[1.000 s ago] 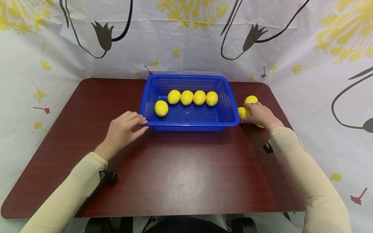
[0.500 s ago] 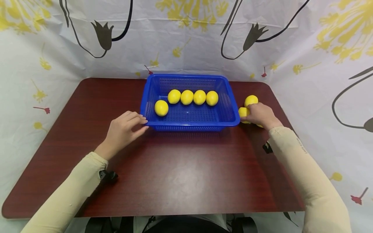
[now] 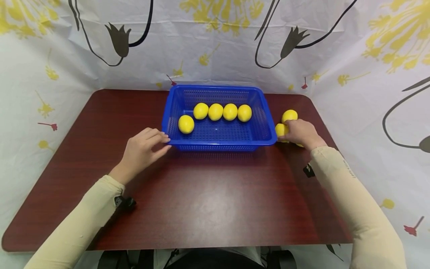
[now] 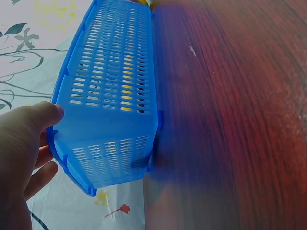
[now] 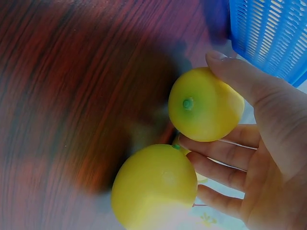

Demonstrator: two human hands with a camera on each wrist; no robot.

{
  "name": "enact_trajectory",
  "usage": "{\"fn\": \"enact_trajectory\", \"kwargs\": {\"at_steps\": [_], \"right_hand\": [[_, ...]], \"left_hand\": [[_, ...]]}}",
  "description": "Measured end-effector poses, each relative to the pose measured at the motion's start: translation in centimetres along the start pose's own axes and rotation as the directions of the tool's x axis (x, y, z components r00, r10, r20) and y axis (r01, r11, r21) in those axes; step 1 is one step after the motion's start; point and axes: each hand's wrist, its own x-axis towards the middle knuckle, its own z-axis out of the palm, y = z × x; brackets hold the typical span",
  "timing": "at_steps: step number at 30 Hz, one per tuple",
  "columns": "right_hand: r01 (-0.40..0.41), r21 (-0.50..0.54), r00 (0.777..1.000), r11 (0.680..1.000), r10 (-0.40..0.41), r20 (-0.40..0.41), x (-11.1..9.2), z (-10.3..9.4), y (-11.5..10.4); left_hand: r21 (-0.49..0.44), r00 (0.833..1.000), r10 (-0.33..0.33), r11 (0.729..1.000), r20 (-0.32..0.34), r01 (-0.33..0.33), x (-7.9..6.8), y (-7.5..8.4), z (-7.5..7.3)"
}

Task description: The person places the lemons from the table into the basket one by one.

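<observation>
My left hand (image 3: 142, 153) pinches the near left corner of a blue plastic basket (image 3: 221, 143); in the left wrist view the thumb (image 4: 45, 115) presses the outer wall, with the other fingers at the rim. My right hand (image 3: 302, 132) is right of the basket. Its thumb and fingers pinch a yellow lemon (image 5: 204, 103) with a green stem end. Another lemon (image 5: 156, 187) lies against the fingers, and a third is mostly hidden behind them. One lemon (image 3: 289, 115) shows beyond the right hand in the head view.
Inside the basket, several lemons (image 3: 215, 112) stand in a row, and a single lemon (image 3: 186, 124) sits at the left. The basket rests near the back of a dark red wooden table (image 3: 215, 201). A white patterned cloth (image 3: 215, 48) hangs behind it.
The right hand's fingers have shifted slightly around the lemon, which sits a little differently in its grip. The left hand and the basket have stayed in place.
</observation>
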Motion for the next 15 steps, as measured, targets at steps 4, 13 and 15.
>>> {"fn": "enact_trajectory", "kwargs": {"at_steps": [4,13,15], "right_hand": [[-0.004,-0.007,1.000,1.000,0.004,-0.005,-0.1,0.1,0.0],[-0.016,-0.038,0.999,0.999,0.018,0.035,-0.1,-2.1,0.0],[-0.017,-0.043,0.999,0.999,0.018,0.038,-0.1,-2.9,0.0]], "left_hand": [[-0.004,1.000,0.000,1.000,0.000,0.000,0.0,0.0,0.1],[-0.010,1.000,-0.004,1.000,-0.006,0.004,0.0,-0.1,0.1],[-0.010,1.000,-0.003,1.000,-0.010,0.003,0.0,-0.1,0.1]]}}
